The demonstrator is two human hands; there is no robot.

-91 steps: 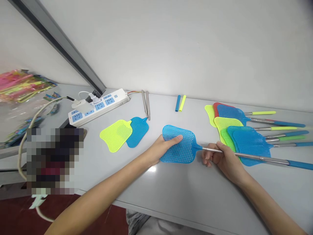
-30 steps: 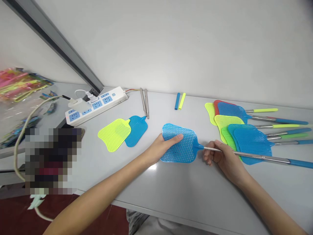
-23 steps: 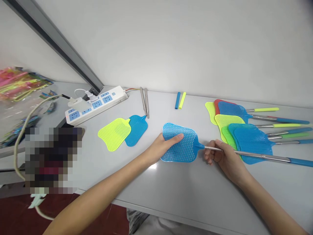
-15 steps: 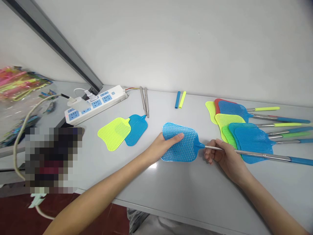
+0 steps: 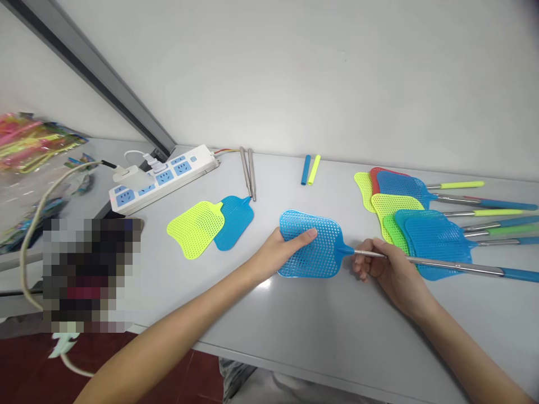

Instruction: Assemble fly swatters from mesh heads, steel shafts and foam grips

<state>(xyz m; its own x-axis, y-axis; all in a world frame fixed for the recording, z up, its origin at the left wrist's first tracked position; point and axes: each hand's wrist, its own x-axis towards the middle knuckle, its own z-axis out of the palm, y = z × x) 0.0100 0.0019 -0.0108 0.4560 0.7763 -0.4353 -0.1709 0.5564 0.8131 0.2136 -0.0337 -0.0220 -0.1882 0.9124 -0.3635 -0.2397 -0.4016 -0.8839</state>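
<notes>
A blue fly swatter [image 5: 324, 252] with a perforated head, a telescopic metal rod and a blue grip lies across the middle, held by both hands. My left hand [image 5: 281, 253] pinches the head's left side, thumb on top and fingers hidden beneath. My right hand [image 5: 389, 269] is closed on the thin rod just right of the head's neck, thumb above it and fingers curled under. To the left, a yellow swatter head [image 5: 196, 230] overlaps a blue swatter head [image 5: 233, 224]. Behind them lie two metal rods [image 5: 248, 174]. Two grip sleeves, a blue one [image 5: 305, 170] and a yellow one [image 5: 314, 170], lie near the wall.
Several assembled swatters [image 5: 438, 241] are piled at the right, grips pointing right. A white power strip [image 5: 168, 178] with plugs stands at the back left. A cable [image 5: 31, 241] hangs left, near plastic bags [image 5: 37, 146] of colourful items. A pixelated patch covers the lower left.
The view has shifted very slightly. Both hands keep their hold on the blue fly swatter, with almost no movement.
</notes>
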